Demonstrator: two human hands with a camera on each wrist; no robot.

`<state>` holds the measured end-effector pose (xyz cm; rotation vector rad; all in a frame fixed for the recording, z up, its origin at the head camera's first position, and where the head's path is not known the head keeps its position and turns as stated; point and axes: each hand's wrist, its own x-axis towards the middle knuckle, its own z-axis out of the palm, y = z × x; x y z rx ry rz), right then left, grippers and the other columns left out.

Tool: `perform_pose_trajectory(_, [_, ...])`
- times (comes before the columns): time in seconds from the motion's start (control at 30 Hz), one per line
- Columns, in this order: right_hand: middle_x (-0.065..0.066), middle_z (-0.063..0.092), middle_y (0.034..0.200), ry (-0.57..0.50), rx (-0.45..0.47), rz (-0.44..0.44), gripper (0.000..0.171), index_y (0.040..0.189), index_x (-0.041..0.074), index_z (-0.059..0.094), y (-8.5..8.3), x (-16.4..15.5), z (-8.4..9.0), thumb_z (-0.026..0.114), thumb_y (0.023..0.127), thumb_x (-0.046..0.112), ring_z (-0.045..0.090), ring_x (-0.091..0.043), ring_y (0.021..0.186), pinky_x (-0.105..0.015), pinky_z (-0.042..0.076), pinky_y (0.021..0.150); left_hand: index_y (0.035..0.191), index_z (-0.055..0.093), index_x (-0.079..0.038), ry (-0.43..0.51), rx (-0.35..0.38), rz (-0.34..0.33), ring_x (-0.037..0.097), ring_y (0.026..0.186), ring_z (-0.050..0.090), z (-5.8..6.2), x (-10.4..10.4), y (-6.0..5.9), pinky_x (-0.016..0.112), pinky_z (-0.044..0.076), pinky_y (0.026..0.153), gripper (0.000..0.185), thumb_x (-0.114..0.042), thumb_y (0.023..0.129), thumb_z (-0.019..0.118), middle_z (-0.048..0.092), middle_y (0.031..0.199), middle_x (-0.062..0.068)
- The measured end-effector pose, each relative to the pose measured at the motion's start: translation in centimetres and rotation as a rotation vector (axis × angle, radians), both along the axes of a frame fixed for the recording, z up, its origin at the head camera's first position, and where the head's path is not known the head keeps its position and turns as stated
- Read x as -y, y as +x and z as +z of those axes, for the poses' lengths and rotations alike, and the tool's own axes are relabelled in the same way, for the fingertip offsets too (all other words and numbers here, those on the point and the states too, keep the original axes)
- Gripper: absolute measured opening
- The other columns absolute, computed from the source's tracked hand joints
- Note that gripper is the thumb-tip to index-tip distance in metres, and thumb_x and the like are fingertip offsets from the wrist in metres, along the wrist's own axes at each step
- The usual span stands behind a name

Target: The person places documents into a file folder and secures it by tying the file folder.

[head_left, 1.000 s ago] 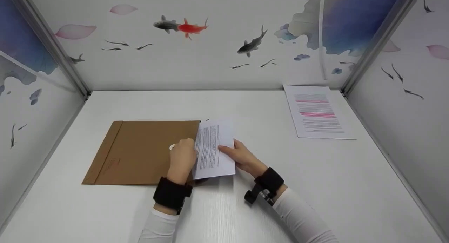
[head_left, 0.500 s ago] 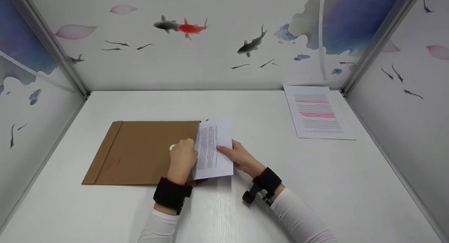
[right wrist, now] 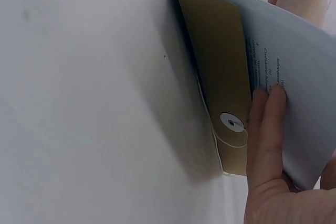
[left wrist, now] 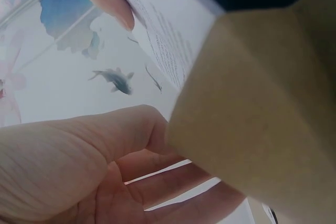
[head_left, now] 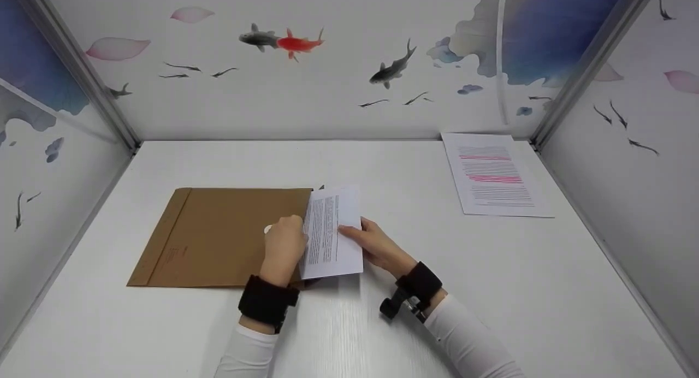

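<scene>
A brown envelope (head_left: 218, 236) lies flat on the white table (head_left: 349, 165), its mouth facing right. My left hand (head_left: 284, 244) grips the envelope at that mouth, fingers curled under the brown flap (left wrist: 262, 119). A printed white sheet (head_left: 333, 230) sticks partway out of the mouth, tilted up. My right hand (head_left: 371, 244) pinches the sheet's right edge, its fingers (right wrist: 265, 140) lying on the paper (right wrist: 294, 77). The right wrist view shows the flap (right wrist: 220, 61) with its round string button (right wrist: 231, 122) beneath the sheet.
A second printed sheet with pink highlighted lines (head_left: 494, 173) lies at the back right of the table. Panels painted with fish close in the left, back and right sides. Bare tabletop lies in front of and behind the envelope.
The sheet and my right hand have slid slightly left, a little deeper into the envelope's mouth. My left hand has stayed in place.
</scene>
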<state>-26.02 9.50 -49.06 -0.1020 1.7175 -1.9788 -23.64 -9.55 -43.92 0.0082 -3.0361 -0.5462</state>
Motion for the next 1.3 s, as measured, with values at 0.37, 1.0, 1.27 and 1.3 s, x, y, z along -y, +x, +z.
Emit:
perform_pose_trajectory(0.37, [0.002,0.075,0.107,-0.05,0.06,-0.021,0.05,0.153,0.005,0.041,0.8,-1.1,0.6,0.054,0.105,0.013,0.075,-0.012,0.091,-0.027,0.06,0.075,0.092,0.074,0.006,-0.007,-0.001,-0.005,0.031,0.071,0.072,0.1,0.0,0.0,0.046,0.057,0.067,0.01,0.0,0.09,0.066,0.077,0.09,0.021])
perform_pose_trajectory(1.0, [0.001,0.073,0.111,-0.052,0.058,0.006,0.046,0.148,0.004,0.045,2.2,-3.0,0.9,0.056,0.104,0.009,0.074,-0.014,0.092,-0.028,0.062,0.077,0.085,0.072,0.005,0.005,-0.065,-0.017,0.037,0.074,0.074,-0.2,0.0,0.2,0.048,0.053,0.068,0.008,0.004,0.086,0.064,0.077,0.086,0.021])
perform_pose_trajectory(1.27, [-0.001,0.072,0.115,-0.076,0.07,0.013,0.05,0.151,0.004,0.041,2.3,-1.9,1.1,0.055,0.104,0.008,0.073,-0.015,0.093,-0.027,0.062,0.077,0.086,0.073,0.005,-0.003,-0.049,-0.013,0.041,0.08,0.075,-0.2,-0.1,0.2,0.05,0.054,0.07,0.01,0.003,0.088,0.063,0.077,0.09,0.022])
perform_pose_trajectory(1.3, [-0.001,0.072,0.116,-0.078,0.072,0.013,0.05,0.151,0.004,0.041,2.2,-1.7,1.1,0.055,0.104,0.008,0.073,-0.015,0.093,-0.028,0.062,0.078,0.087,0.073,0.005,-0.004,-0.045,-0.012,0.041,0.08,0.075,-0.2,-0.1,0.2,0.05,0.054,0.07,0.01,0.002,0.088,0.063,0.077,0.091,0.022])
